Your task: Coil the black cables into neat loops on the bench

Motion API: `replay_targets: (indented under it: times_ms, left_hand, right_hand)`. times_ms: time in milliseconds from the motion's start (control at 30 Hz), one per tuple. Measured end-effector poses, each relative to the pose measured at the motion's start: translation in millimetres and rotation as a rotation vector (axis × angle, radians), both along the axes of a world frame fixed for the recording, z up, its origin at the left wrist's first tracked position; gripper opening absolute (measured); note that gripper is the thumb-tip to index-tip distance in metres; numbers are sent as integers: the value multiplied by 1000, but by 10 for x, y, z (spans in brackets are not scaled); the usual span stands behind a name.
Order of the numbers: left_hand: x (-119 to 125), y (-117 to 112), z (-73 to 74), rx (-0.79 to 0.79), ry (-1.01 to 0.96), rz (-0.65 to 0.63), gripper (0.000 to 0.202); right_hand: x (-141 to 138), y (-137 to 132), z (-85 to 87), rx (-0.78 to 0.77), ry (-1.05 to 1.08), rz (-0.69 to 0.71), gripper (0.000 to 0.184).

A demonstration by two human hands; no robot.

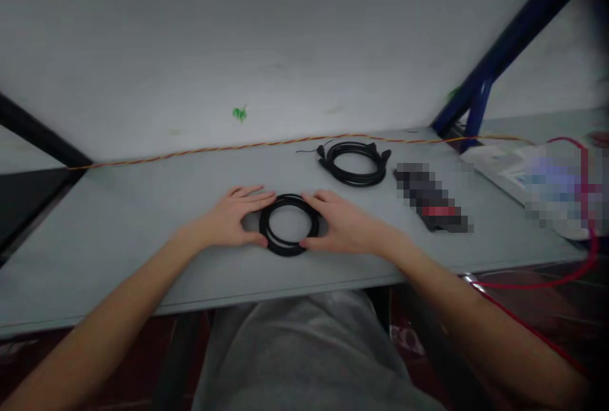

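A coiled black cable [264, 228] lies flat on the grey tabletop in front of me, wound into a ring. My left hand [233, 217] curves around its left side, with fingertips at the upper edge and the thumb at the lower edge. From the right, my right hand [337, 222] grips the ring in the same way, its thumb and fingertips resting on the coil. Behind my right hand lies a second coiled black cable [356, 179], with plug ends and a thin tie showing. The ends of the nearer cable cannot be made out.
A twisted yellow-red wire [228, 148] runs along the table's back by the white wall. To the right are a blurred dark object [428, 195] and a white bag-like item [499, 173]. A red cord [537, 285] hangs at the right edge. Blue frame bars [518, 43] slope behind.
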State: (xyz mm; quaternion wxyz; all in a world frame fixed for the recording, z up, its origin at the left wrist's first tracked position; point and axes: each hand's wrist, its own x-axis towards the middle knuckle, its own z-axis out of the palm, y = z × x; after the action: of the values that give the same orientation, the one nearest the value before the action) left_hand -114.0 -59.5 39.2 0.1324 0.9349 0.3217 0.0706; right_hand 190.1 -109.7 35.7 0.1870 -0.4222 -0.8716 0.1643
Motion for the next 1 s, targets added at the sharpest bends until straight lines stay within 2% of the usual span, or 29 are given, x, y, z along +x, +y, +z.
replay_targets:
  times_ms: [100,300,500,600,700,833,1000]
  left_hand:
    - [9,7,11,-10,-3,4,100]
    - [38,-10,-37,-108,-69,-35,88]
    - [90,-121,-3,-112,-178,-41,102]
    - [89,-198,27,-64,-179,-77,93]
    - [112,-248,21,-40,-133,-39,76]
    - [376,-290,-30,61,-46,137,63]
    - [876,-310,-195,121,-82,85,58]
  right_hand:
    - [-19,33,9,-1,-19,13,75]
    - [25,64,-131,-48,74,8,89]
    - [-9,39,-111,-60,62,4,84]
    - [-32,25,-100,-41,37,-18,83]
    - [-54,29,-98,-18,0,-37,81]
    - [-95,58,-46,-6,-106,-32,77]
    - [-128,51,-45,46,-137,-62,83]
